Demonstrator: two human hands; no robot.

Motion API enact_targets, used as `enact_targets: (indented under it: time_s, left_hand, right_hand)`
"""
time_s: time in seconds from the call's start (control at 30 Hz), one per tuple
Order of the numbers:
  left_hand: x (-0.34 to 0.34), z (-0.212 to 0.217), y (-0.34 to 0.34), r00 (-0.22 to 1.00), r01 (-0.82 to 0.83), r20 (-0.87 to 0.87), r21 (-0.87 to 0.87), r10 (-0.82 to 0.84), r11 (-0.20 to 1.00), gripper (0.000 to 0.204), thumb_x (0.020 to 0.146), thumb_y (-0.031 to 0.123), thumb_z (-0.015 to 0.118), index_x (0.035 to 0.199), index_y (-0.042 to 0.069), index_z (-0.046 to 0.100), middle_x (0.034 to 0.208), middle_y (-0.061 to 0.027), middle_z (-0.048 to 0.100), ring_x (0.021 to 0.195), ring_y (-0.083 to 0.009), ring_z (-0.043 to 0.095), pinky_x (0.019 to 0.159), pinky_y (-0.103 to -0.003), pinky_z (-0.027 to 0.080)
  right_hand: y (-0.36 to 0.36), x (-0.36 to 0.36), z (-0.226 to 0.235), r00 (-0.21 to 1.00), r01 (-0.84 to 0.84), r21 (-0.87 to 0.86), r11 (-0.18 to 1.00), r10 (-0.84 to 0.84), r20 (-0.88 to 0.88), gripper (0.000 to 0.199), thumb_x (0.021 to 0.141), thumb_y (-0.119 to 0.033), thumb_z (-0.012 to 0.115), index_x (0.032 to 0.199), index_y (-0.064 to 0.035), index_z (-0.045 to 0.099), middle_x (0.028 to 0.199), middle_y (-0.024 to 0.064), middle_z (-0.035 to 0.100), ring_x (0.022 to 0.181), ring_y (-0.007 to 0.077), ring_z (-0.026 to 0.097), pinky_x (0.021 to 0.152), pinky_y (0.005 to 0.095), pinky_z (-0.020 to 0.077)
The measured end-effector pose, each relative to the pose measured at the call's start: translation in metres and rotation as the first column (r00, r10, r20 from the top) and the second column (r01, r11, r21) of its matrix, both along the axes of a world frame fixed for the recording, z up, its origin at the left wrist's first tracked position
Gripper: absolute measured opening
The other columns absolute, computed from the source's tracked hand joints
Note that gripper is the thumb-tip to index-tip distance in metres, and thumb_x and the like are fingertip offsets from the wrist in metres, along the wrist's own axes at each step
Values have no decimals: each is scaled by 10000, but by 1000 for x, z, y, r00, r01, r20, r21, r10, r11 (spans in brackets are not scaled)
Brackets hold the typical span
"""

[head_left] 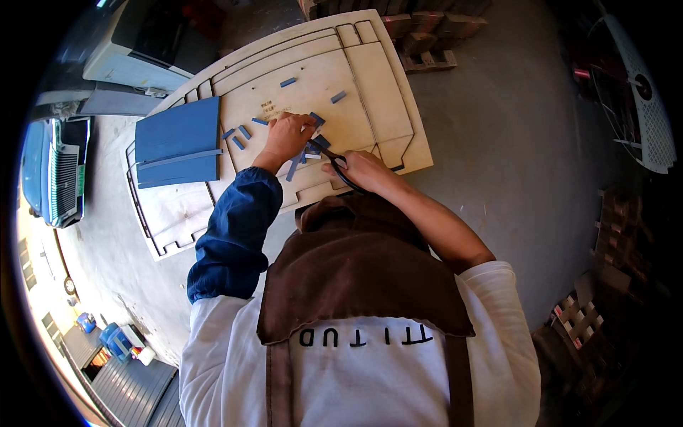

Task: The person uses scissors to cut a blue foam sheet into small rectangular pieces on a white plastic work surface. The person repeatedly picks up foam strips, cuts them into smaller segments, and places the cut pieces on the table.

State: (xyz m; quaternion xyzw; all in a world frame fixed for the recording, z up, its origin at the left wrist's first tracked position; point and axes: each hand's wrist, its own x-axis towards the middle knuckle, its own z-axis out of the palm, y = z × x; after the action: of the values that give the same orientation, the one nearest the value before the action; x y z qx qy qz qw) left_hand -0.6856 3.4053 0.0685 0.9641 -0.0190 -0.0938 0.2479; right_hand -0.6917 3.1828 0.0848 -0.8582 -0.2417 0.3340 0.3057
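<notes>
My left hand (288,134) is closed over the board, its fingertips pinching a small blue foam-like strip (317,119). Black-handled scissors (338,161) are in my right hand (364,169), their blades pointing up and left toward the left hand's fingers. Around the blades lie several blue offcuts, among them a longer thin strip (292,168); some are partly hidden by the hands. Beneath everything is a pale wooden board (384,92) with dark lines set into it. A blue sheet (178,132) rests on its left part, with a narrow blue strip (181,158) across it.
Short blue pieces are scattered on the board, such as one piece (287,82) farther off and another (338,97) to the right. Stacked pallets (427,60) stand beyond the board. A parked vehicle (60,171) is at the left, and grey floor (498,142) lies to the right.
</notes>
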Motion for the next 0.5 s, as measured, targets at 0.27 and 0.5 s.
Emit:
enact_targets:
  time_s: [0.27, 0.5]
  left_hand:
    - [25, -5, 11, 967, -178, -237, -383, 90, 907, 270, 803, 156, 658, 1007, -20, 629, 814, -99, 664, 764, -165, 633, 707, -290, 497]
    - [21, 25, 19, 869, -400, -131, -752, 477, 524, 207, 854, 109, 650, 1016, -1, 584, 863, -40, 629, 806, -106, 583, 730, -234, 452]
  right_hand:
    - [5, 10, 5, 1000, 21, -77, 997, -22, -20, 769, 768, -692, 574, 728, 74, 630, 729, 277, 626, 739, 425, 633, 698, 460, 500]
    - [-47, 35, 12, 931, 274, -182, 944, -213, 297, 616, 704, -608, 705, 851, -26, 562, 742, 151, 646, 727, 352, 645, 660, 440, 499]
